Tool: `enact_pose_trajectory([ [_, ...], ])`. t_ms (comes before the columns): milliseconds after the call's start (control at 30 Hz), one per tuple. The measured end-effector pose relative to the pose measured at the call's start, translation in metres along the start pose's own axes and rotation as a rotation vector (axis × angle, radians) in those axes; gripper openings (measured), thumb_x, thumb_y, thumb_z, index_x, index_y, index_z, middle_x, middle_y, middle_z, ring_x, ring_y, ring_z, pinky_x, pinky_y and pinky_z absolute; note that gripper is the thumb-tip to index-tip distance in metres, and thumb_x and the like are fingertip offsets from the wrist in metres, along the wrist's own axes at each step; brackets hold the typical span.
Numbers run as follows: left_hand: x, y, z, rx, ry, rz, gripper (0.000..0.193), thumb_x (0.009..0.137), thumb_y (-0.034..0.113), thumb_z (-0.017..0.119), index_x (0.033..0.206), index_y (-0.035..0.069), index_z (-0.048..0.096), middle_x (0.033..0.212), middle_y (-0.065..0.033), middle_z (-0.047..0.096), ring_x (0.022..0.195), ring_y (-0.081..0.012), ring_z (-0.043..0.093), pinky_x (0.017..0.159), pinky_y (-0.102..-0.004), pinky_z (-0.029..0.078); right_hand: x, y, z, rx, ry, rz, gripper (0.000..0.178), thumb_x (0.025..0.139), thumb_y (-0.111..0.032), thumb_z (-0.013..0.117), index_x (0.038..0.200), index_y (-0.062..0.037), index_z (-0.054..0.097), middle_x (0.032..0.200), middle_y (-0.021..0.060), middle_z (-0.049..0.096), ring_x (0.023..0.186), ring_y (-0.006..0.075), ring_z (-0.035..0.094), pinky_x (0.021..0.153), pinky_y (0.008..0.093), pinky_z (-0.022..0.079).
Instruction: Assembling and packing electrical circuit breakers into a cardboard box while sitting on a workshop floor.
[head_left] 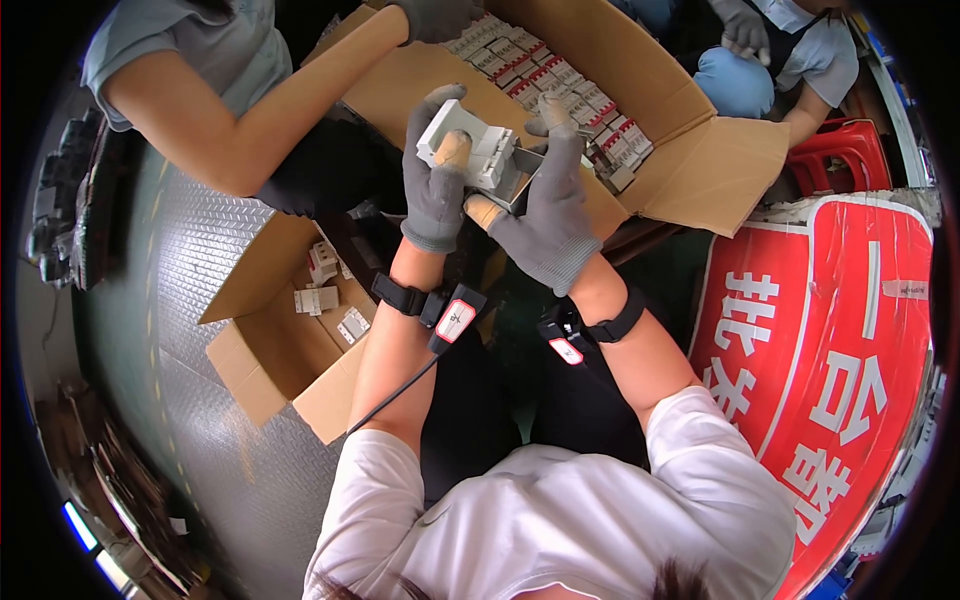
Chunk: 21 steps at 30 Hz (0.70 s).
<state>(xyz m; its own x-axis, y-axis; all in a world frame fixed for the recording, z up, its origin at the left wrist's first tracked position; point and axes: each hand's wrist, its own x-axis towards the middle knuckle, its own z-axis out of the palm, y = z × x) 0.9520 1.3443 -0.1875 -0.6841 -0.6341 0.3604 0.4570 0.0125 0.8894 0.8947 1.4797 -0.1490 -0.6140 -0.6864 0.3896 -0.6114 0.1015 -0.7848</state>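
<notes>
A white plastic circuit breaker [489, 152] is held up between my two gloved hands, tilted, in front of the large carton. My left hand [433, 197] closes round its left side, with the tan-tipped thumb lying across its front. From the lower right, my right hand [553, 215] grips the other end; its thumb is low and its fingers reach up behind. A thin, grey, metal-looking edge shows beside the right palm, but I cannot make out what it belongs to. Both gloves are grey with tan tips.
The large open carton [690, 165] holds rows of white-and-red breakers [545, 80]. A smaller carton [245, 365], lower left, contains several loose breakers [316, 300]. Co-workers sit at the upper left and upper right, gloved hands [742, 28] showing. At right are a red stool [845, 155] and red printed sheet [790, 300].
</notes>
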Motion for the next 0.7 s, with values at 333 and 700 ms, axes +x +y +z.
enact_pose_trajectory([
  [333, -0.01, -0.003, 0.006, -0.077, 0.039, -0.074, 0.059, 0.09, 0.042, 0.061, 0.132, 0.003, 0.05, 0.114, -0.0078, 0.056, 0.104, -0.0158, 0.056, 0.09, -0.0303, 0.048, 0.007, 0.003, -0.008, 0.102, -0.142, 0.151, 0.1, 0.069, -0.018, 0.087, 0.145, 0.002, 0.026, 0.135, 0.0269, 0.045, 0.122, 0.0399, 0.051, 0.103, 0.0448, 0.045],
  [700, -0.014, 0.0, 0.012, -0.142, 0.035, -0.127, 0.054, 0.086, 0.036, 0.065, 0.127, 0.006, 0.046, 0.114, -0.0065, 0.051, 0.104, -0.0165, 0.053, 0.089, -0.0303, 0.048, 0.014, 0.011, -0.029, 0.131, -0.305, 0.107, 0.083, 0.071, -0.021, 0.088, 0.135, -0.0072, 0.036, 0.13, 0.0226, 0.054, 0.118, 0.039, 0.058, 0.099, 0.0445, 0.049],
])
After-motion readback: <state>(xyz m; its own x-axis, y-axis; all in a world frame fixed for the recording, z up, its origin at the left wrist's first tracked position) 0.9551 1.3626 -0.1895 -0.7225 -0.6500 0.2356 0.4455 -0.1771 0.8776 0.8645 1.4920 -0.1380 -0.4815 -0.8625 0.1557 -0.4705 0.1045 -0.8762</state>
